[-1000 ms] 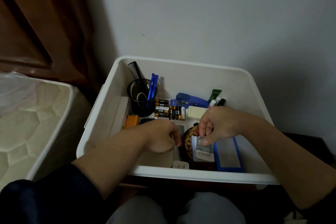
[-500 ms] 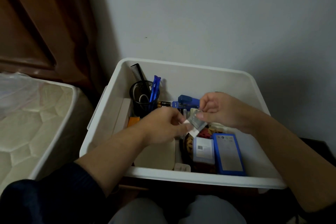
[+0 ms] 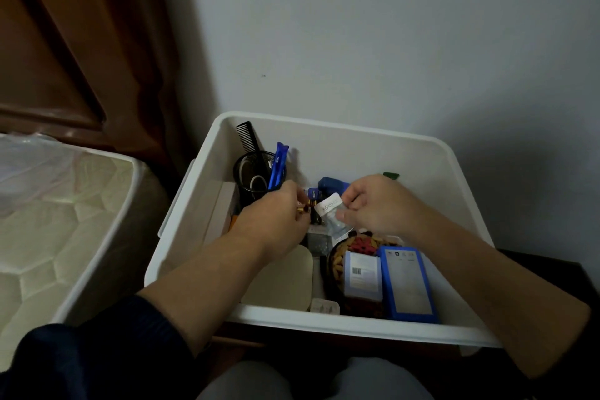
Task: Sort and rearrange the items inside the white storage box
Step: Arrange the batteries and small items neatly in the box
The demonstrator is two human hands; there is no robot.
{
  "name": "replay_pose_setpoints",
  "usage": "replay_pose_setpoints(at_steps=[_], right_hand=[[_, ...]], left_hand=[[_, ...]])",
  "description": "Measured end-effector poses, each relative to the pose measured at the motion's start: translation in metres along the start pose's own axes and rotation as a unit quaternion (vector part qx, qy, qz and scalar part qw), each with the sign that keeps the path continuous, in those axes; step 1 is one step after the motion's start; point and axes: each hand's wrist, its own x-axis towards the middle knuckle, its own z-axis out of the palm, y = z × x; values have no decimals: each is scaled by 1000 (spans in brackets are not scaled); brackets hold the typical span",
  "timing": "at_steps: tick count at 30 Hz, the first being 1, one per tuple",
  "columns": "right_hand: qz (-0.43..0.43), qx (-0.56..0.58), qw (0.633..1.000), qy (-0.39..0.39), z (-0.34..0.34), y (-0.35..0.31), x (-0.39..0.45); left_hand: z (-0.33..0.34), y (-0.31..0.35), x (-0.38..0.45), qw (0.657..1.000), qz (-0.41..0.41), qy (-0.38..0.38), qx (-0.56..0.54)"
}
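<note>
The white storage box (image 3: 341,323) stands in front of me against the wall. Over its middle my right hand (image 3: 376,204) pinches a small clear packet with a white label (image 3: 332,216). My left hand (image 3: 276,221) is just left of it, fingers curled, pinching the gold end of a battery (image 3: 303,210) beside the other batteries (image 3: 314,196). A black pen cup (image 3: 248,175) in the back left corner holds a comb (image 3: 248,138) and blue pens (image 3: 280,164). A blue stapler (image 3: 328,183) is partly hidden behind my hands.
Near the box's front lie a cream pad (image 3: 282,282), a round tub of coloured pieces (image 3: 337,265), a pale blue carton (image 3: 362,276) and a blue box (image 3: 406,286). A mattress (image 3: 48,237) is at the left, and a dark wooden panel (image 3: 65,58) behind it.
My left hand let go of the packet and moved left to the batteries. The right hand keeps the packet, lifted from the tub to above the box's middle.
</note>
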Motion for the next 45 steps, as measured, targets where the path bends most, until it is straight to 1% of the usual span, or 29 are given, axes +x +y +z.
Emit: replay_pose_setpoints(at_steps=[1, 2, 4, 5, 8, 11, 13, 14, 18, 22, 25, 27, 30, 32, 34, 42, 44, 45], right_hand=[[34, 4, 999, -4, 3, -1, 5], [69, 23, 997, -24, 7, -3, 8], [130, 58, 987, -68, 18, -7, 15], [147, 59, 984, -76, 22, -9, 18], [151, 34, 986, -65, 29, -6, 25], [152, 29, 986, -60, 32, -3, 27], [171, 24, 983, -58, 37, -6, 29], [179, 2, 982, -57, 39, -7, 29], [136, -142, 980, -37, 44, -9, 29], [76, -240, 968, -9, 47, -9, 23], [26, -306, 951, 24, 45, -10, 22], [-31, -309, 950, 30, 44, -10, 22], [-103, -292, 951, -13, 46, -12, 19], [-107, -311, 943, -42, 50, -11, 18], [-98, -313, 943, -54, 53, -9, 19], [-112, -338, 934, -39, 52, -11, 15], [-110, -319, 941, -15, 42, -16, 8], [-106, -295, 950, 4, 36, -18, 4]], left_hand=[[-1, 0, 0, 999, -7, -24, 37], [-2, 0, -1, 997, -8, -43, 62], [-3, -1, -1, 994, -16, -70, 88], [-3, -2, -2, 991, -23, -85, 99], [-2, -3, -3, 982, -32, -125, 140], [-1, -3, -2, 982, -34, -124, 140], [-1, -4, -1, 981, -38, -127, 140], [-1, -3, -1, 981, -40, -131, 139], [0, -4, -1, 980, -44, -137, 135], [1, -5, 1, 981, -45, -138, 126], [2, -7, 1, 982, -44, -142, 120], [2, -7, 1, 982, -45, -144, 118], [2, -6, 2, 982, -50, -142, 112], [2, -6, 2, 982, -53, -143, 108], [3, -6, 2, 982, -54, -144, 108], [0, -7, 1, 981, -46, -150, 115], [-4, -5, -4, 985, -41, -132, 104], [-8, -3, -7, 989, -33, -109, 95]])
